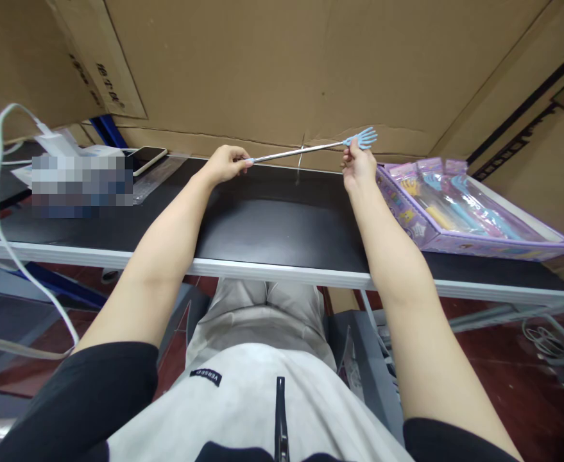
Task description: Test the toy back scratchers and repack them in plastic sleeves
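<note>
**Back scratcher drawn out between two hands**

While the lap and both bare forearms fill the lower half of the frame, the work itself sits higher, above the far edge of the black worktop (272, 224). The left hand (224, 163), just left of centre, is closed in a pinch on the handle end of a telescopic back scratcher (305, 149). The right hand (358, 168), right of centre, is closed on the rod just below its blue claw head, which pokes up past the fingers. The thin metal rod runs between them, rising slightly toward the right and clear of the worktop.

To handle this well, I judge the pull or push should stay along the rod's own line: any sideways bend could kink the thin sections. Gripping the rod rather than the claw spares the plastic tines.

At the right edge lies a purple display box (474, 218) of similar scratchers, near the right hand but apart from it. In the upper left are a phone (147, 156) and a white charger (53, 142) with its cable; what lies by them is blurred. Cardboard (282, 64) walls the back.
</note>
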Tool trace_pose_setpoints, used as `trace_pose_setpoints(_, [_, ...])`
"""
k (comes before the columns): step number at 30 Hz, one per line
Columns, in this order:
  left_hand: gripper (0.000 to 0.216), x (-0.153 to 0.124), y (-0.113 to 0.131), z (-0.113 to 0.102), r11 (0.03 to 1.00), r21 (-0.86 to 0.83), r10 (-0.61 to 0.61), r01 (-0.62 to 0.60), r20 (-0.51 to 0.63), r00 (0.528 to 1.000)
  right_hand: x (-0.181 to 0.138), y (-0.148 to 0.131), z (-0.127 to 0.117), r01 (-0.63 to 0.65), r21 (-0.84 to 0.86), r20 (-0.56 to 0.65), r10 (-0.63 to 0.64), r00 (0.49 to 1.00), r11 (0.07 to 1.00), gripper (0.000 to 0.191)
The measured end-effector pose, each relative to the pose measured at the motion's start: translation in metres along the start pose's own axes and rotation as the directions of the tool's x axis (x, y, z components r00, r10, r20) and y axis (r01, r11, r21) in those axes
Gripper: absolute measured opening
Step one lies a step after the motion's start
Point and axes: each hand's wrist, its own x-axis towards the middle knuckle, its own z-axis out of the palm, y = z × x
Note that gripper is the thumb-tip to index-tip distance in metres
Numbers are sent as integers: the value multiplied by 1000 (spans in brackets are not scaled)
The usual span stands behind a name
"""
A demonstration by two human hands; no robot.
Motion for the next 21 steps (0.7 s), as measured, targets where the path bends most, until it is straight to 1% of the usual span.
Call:
trace_pose_setpoints(2, [16, 3, -6, -3, 1000, 3, -3, 3, -22, 1000, 9, 6, -4, 84, -33, 40, -83, 996, 996, 63])
trace_pose_setpoints(3, [16, 4, -8, -4, 1000, 3, -4, 4, -33, 999, 11, 8, -5, 97, -31, 37, -96, 995, 995, 63])
trace_pose_setpoints(7, [14, 2, -17, -9, 1000, 0, -19, 19, -52, 998, 11, 13, -10, 55, 2, -23, -55, 998, 998, 61])
trace_pose_setpoints(10, [12, -2, -18, -16, 999, 2, -32, 32, -49, 998, 9, 12, -16, 53, -12, 29, -53, 998, 999, 61])
trace_pose_setpoints(12, [12, -6, -12, -19, 1000, 15, -22, 23, -58, 998, 5, 6, -15, 30, -1, 26, -30, 999, 1000, 60])
trace_pose_setpoints(14, [13, -10, 0, -18, 999, 34, 14, -11, -81, 997, -2, -3, -8, -38, 55, -37, 40, 999, 998, 56])
trace_pose_setpoints(16, [15, -13, 18, -9, 997, 41, 66, -63, -91, 994, -18, -15, 9, -113, 144, -85, 126, 988, 983, 49])
trace_pose_setpoints(18, [17, -17, 35, 4, 993, 28, 115, -113, -71, 991, -39, -26, 30, -124, 194, -54, 137, 989, 973, 46])
trace_pose_setpoints(20, [18, -19, 48, 18, 988, -4, 155, -155, -61, 986, -60, -34, 49, -111, 256, 35, 106, 994, 960, 42])
trace_pose_setpoints(21, [18, -19, 51, 24, 984, -25, 173, -175, -67, 983, -69, -36, 56, -112, 255, 63, 99, 993, 961, 42])
